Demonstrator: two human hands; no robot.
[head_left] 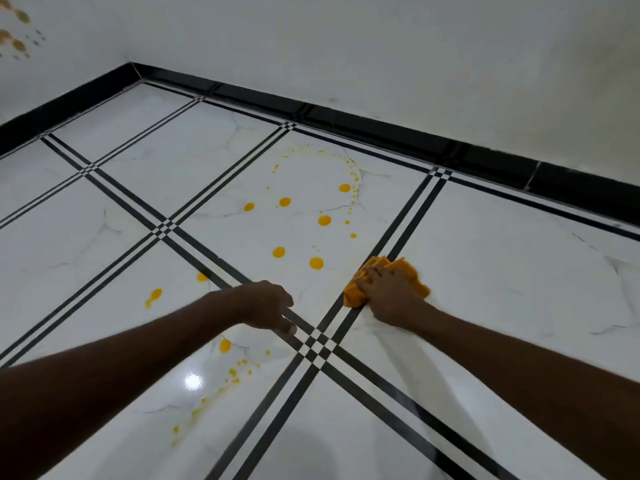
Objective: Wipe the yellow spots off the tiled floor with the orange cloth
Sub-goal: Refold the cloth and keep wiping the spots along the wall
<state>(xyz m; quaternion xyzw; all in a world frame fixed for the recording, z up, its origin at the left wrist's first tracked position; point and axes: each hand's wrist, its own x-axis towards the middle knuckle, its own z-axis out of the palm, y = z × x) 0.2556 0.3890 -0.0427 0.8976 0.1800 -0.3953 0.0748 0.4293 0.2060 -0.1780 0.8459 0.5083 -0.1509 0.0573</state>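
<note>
I see the tiled floor (pixel 485 271) filling most of the view, white glossy tiles crossed by black double lines, with a black skirting (pixel 346 123) and white wall (pixel 381 46) well beyond both hands. My right hand (pixel 391 292) lies palm down, fingers closed over the orange cloth (pixel 356 297), which is bunched under and around the fingers and pressed to the floor on a black line. My left hand (pixel 265 304) hovers or rests just left of the cloth, fingers loosely curled and pointing down, holding nothing; I cannot tell whether it touches the tile. The yellow spots (pixel 316 263) sit just ahead of the cloth and between the two hands, the nearest one close to the right fingertips. More spots lie left of and below the left hand.
</note>
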